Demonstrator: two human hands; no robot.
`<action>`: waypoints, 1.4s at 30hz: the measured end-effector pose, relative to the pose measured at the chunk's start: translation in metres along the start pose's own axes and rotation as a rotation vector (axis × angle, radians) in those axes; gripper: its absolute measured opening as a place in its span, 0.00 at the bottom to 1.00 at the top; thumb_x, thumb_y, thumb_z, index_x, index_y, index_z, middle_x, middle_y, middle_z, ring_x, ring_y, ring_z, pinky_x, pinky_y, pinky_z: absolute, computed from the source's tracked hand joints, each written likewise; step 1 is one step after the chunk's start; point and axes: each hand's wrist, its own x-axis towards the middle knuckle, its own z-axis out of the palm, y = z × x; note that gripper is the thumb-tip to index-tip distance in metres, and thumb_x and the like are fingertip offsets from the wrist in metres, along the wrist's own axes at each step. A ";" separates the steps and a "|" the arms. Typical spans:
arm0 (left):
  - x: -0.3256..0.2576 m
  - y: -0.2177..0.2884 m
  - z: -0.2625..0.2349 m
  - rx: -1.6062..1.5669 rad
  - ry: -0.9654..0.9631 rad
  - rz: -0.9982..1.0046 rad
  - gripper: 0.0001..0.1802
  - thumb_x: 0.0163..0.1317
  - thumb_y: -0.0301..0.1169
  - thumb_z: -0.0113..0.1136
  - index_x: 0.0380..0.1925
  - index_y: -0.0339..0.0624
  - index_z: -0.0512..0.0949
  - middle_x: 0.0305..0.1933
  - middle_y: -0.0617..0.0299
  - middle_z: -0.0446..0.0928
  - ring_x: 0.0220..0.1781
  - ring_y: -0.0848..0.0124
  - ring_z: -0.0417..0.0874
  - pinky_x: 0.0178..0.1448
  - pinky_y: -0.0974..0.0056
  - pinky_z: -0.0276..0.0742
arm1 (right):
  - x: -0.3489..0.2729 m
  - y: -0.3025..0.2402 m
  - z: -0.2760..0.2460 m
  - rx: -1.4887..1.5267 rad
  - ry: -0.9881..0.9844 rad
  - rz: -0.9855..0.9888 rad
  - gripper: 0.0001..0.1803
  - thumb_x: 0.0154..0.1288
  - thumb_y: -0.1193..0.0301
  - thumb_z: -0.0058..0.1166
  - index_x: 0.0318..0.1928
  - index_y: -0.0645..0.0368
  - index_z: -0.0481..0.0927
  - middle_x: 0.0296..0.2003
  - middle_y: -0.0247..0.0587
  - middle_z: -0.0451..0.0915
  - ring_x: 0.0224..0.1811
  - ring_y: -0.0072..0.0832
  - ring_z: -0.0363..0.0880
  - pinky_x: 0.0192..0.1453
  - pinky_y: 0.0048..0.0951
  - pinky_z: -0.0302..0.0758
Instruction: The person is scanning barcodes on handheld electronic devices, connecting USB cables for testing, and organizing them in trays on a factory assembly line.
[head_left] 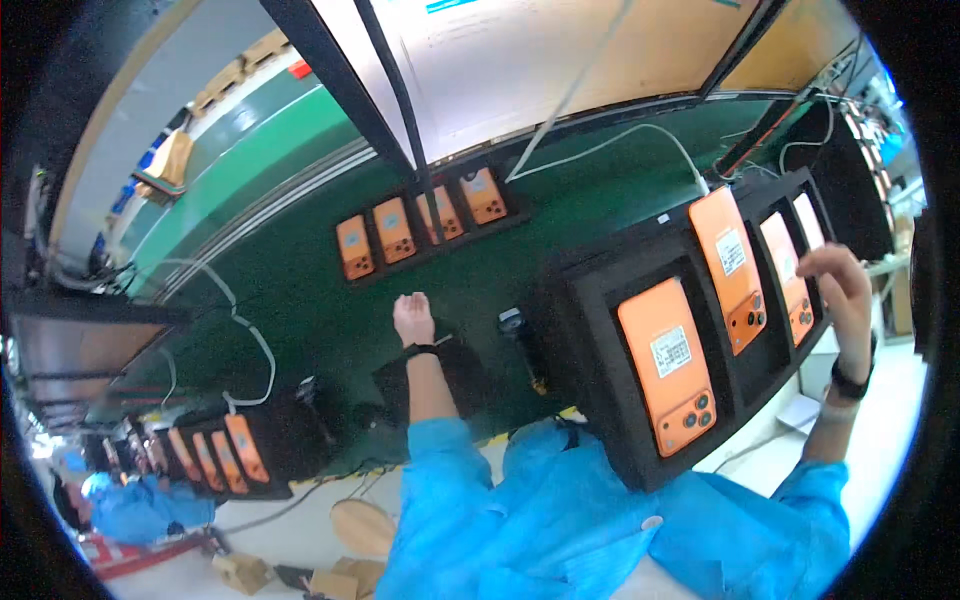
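Observation:
My right hand (pixel 845 285) is over the right end of a black foam tray (pixel 590 370), fingers bent and apart. Its fingertips are close to an orange phone (pixel 785 262) and another phone (pixel 808 220) at the tray's far right; whether they touch is unclear. Nothing shows in that hand. A third orange phone (pixel 727 255) has a white cable at its top end and sits higher than its neighbours. The nearest orange phone (pixel 668 365) bears a white label and lies in a recess. My left hand (pixel 413 320) is above the green bench, fingers curled in, with nothing visible in it.
Several orange phones (pixel 395 230) lie in a second black tray further back. A dark handheld device (pixel 520 345) stands left of the near tray. A white cable (pixel 610 138) runs along the back. Far left, a person in blue (pixel 150 505) is near more phones (pixel 245 448).

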 end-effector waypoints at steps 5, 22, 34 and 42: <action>0.056 -0.021 0.072 -0.031 0.185 -0.140 0.13 0.63 0.39 0.61 0.34 0.43 0.71 0.35 0.59 0.69 0.39 0.67 0.72 0.43 0.63 0.73 | -0.114 0.039 0.019 -0.028 0.545 0.213 0.09 0.74 0.73 0.46 0.47 0.63 0.76 0.37 0.34 0.75 0.42 0.23 0.71 0.53 0.26 0.67; 0.015 0.024 0.104 0.045 -0.198 -0.080 0.17 0.67 0.39 0.54 0.51 0.43 0.77 0.52 0.62 0.79 0.49 0.64 0.81 0.54 0.56 0.79 | -0.162 0.021 0.121 0.449 0.462 0.110 0.09 0.70 0.67 0.53 0.38 0.60 0.75 0.27 0.39 0.75 0.32 0.26 0.71 0.38 0.26 0.68; -0.232 -0.010 0.077 -0.255 -0.082 0.249 0.13 0.64 0.31 0.59 0.47 0.37 0.74 0.48 0.58 0.78 0.50 0.65 0.78 0.56 0.61 0.76 | -0.128 0.057 0.104 0.899 -0.189 -0.035 0.07 0.61 0.72 0.57 0.28 0.63 0.79 0.23 0.49 0.83 0.23 0.35 0.82 0.30 0.31 0.78; -0.345 -0.017 0.085 -0.299 -0.141 0.656 0.20 0.69 0.35 0.53 0.54 0.30 0.71 0.56 0.53 0.73 0.59 0.63 0.73 0.67 0.60 0.67 | -0.112 0.087 0.080 0.907 -0.663 -0.094 0.04 0.60 0.75 0.60 0.31 0.65 0.84 0.30 0.47 0.85 0.33 0.37 0.82 0.41 0.36 0.77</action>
